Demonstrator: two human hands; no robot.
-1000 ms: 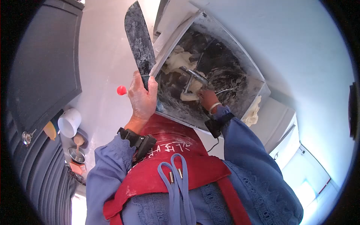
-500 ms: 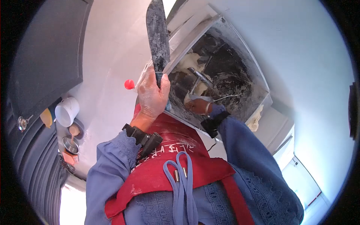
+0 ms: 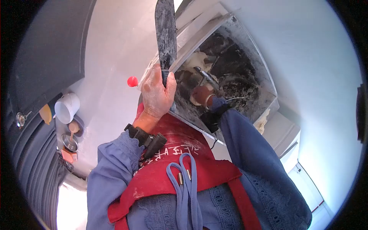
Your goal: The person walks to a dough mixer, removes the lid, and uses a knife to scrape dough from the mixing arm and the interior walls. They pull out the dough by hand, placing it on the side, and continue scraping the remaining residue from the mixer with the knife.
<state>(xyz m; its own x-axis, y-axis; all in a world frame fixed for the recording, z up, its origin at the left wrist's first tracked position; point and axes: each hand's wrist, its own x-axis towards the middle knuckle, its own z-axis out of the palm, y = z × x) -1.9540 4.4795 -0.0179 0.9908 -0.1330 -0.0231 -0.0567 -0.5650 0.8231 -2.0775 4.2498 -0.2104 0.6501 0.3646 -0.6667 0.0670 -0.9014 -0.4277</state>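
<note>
My left hand (image 3: 157, 94) is closed round the handle of a large knife (image 3: 166, 34), whose broad dark blade is smeared with white and points away from me. It is at the near left rim of a metal mixer tub (image 3: 253, 46). Inside the tub, my right hand (image 3: 202, 95) is in shadow with its fingers curled over a lump of pale dough (image 3: 194, 101), beside the metal mixing bar (image 3: 207, 76). More dough (image 3: 197, 61) clings behind that bar. Dark, floury residue coats the tub's inner walls.
A red round knob (image 3: 132, 81) is left of the tub. On the floor at left are a white bucket (image 3: 67, 107), a metal bowl (image 3: 70, 142) and a yellow scoop-like piece (image 3: 45, 114). Dough (image 3: 261, 122) hangs outside the tub's right rim.
My right hand has shifted slightly up and deeper into the tub, against the dough. My left hand and the knife have moved a little to the right.
</note>
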